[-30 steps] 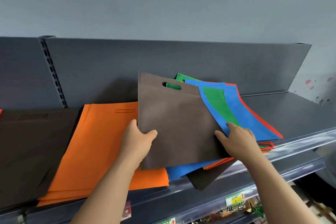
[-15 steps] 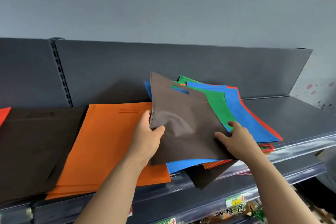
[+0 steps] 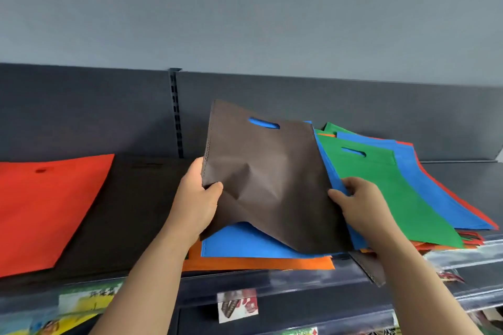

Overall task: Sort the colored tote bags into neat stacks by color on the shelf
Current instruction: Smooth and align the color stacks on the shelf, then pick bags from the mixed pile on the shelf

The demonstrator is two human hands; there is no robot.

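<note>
I hold a brown tote bag (image 3: 266, 171) lifted off a mixed pile. My left hand (image 3: 198, 198) grips its left edge, thumb on top. My right hand (image 3: 356, 198) pinches its right edge beside a blue bag. Under it lie a blue bag (image 3: 245, 245) and an orange bag (image 3: 258, 262). To the right the mixed pile shows a green bag (image 3: 386, 185), another blue bag (image 3: 435, 187) and a red edge (image 3: 462, 198). Left of my hands lies a dark brown stack (image 3: 122, 212), then a red stack (image 3: 46, 204).
All bags rest on a dark grey shelf (image 3: 462, 171) with a grey back panel (image 3: 353, 103) and an upright slotted rail (image 3: 175, 117). A clear price strip (image 3: 299, 280) with labels runs along the front edge. A brown bag corner (image 3: 370, 266) hangs over that edge.
The brown bag has risen off the pile and shifted left with both hands. The view has panned left, so the red stack now shows and the orange stack is mostly covered.
</note>
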